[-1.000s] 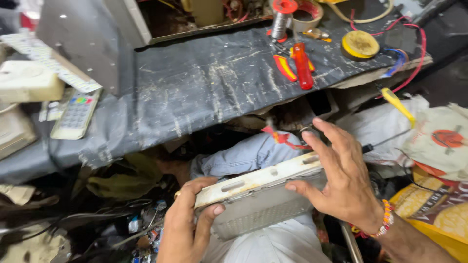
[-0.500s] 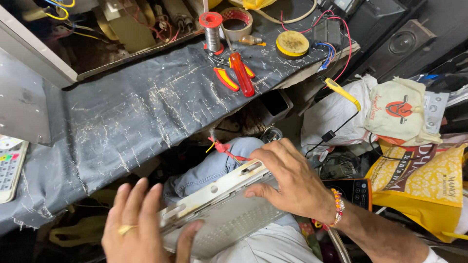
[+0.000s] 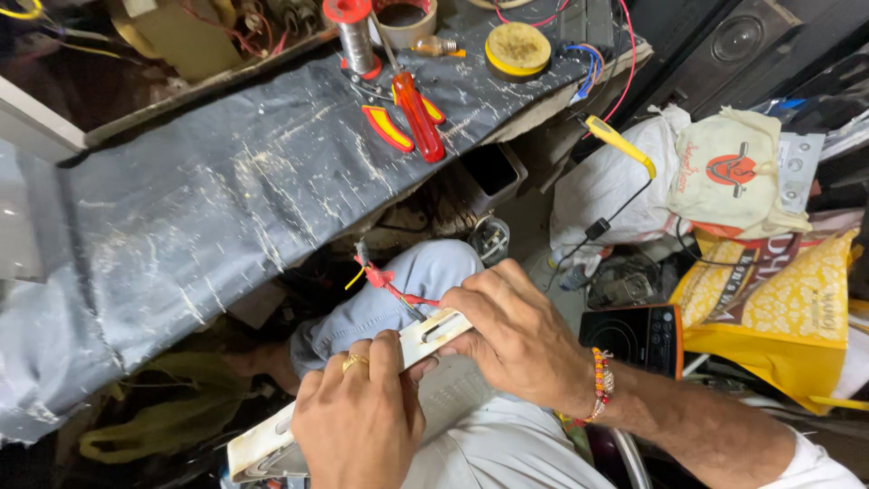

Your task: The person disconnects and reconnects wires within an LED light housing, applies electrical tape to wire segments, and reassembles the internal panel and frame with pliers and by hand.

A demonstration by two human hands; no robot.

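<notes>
Both hands have slid together on the white casing (image 3: 425, 337), which now lies across the lap, below the edge of the grey-covered bench (image 3: 226, 217). Left hand (image 3: 360, 417), ring on a finger, clamps down over the casing's middle. Right hand (image 3: 520, 337), beaded bracelet at the wrist, grips the upper end, fingers curled over the slot. Red wires (image 3: 391, 282) poke out just past that end. Red-and-yellow pliers (image 3: 407, 113) lie on the bench, well apart.
</notes>
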